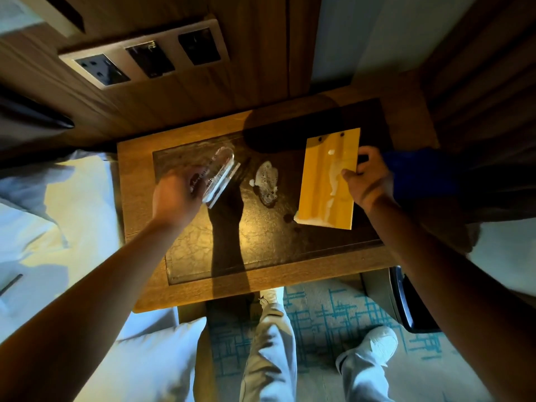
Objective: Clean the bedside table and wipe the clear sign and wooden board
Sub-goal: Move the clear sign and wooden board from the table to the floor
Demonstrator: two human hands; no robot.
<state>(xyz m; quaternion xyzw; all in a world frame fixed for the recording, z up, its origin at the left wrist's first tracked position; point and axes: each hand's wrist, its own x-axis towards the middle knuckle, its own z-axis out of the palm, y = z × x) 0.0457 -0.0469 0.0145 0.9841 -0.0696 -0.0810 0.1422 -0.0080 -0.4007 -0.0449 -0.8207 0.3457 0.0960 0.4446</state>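
The bedside table [139, 227] has a wooden rim and a dark, cracked-pattern top. My left hand [174, 198] grips the clear sign [220, 175], a see-through block tilted over the table's left half. My right hand [365, 178] holds the right edge of the yellow wooden board [324, 181], which carries white smears and two dark studs at its far end. A blue cloth [417, 172] is bunched behind that hand; whether the hand also grips it I cannot tell. A foamy blob [266, 181] lies on the tabletop between sign and board.
A wall panel with sockets [145, 62] sits above the table. White bedding [58, 216] lies at the left, more white bedding at the right. Below the table are patterned carpet [333, 317], my legs and shoes, and a dark object [412, 309] on the floor.
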